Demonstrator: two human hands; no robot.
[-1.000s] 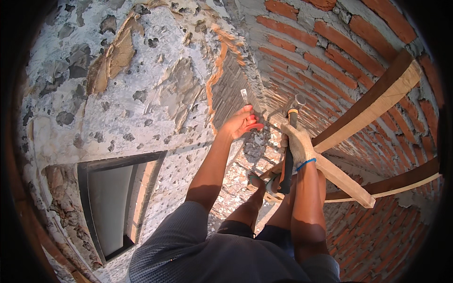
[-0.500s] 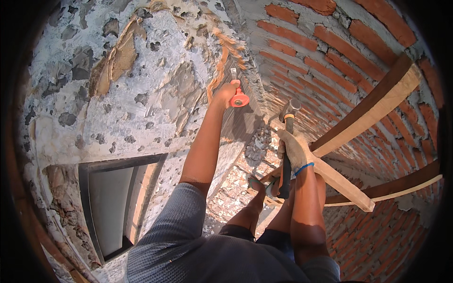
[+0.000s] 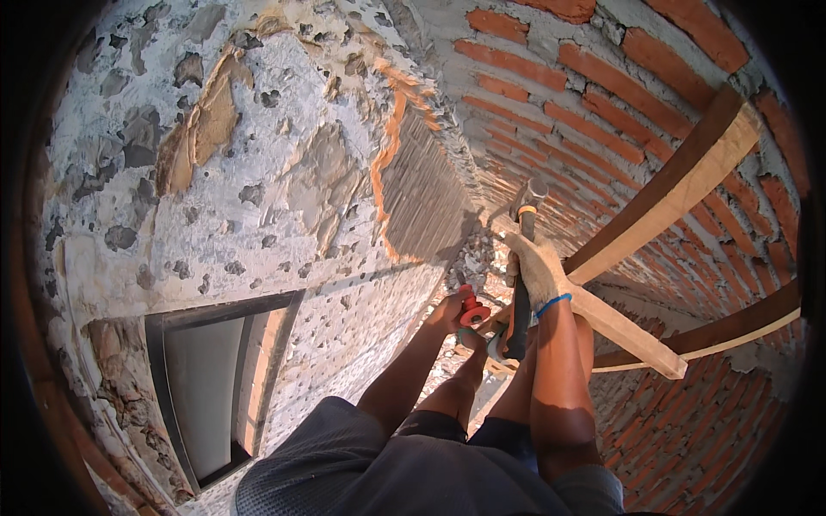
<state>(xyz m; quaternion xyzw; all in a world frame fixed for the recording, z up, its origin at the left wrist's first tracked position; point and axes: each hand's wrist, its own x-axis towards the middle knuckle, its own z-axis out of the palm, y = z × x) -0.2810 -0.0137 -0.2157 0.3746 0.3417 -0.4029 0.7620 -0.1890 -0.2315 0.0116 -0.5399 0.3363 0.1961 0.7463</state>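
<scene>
My left hand (image 3: 448,313), bare, is closed round a chisel with a red hand guard (image 3: 472,310), held low in front of my legs; its blade is hard to make out. In my right hand (image 3: 540,273), wearing a pale work glove with a blue band at the wrist, is a hammer (image 3: 520,320). Its metal head points up and away, and its black handle hangs down toward my knees. Beyond both hands, the plastered wall (image 3: 310,185) has a grey grooved patch (image 3: 423,185) with an orange broken edge.
A brick wall (image 3: 594,103) meets the plastered wall at a corner. Wooden beams (image 3: 671,185) cross close to my right hand, one short piece (image 3: 628,333) by my right forearm. A dark-framed window opening (image 3: 202,387) is at lower left. Pale rubble (image 3: 443,353) lies below.
My left hand has come down and nearer with the chisel, away from the grooved patch on the wall. My right hand and the hammer have stayed nearly where they were.
</scene>
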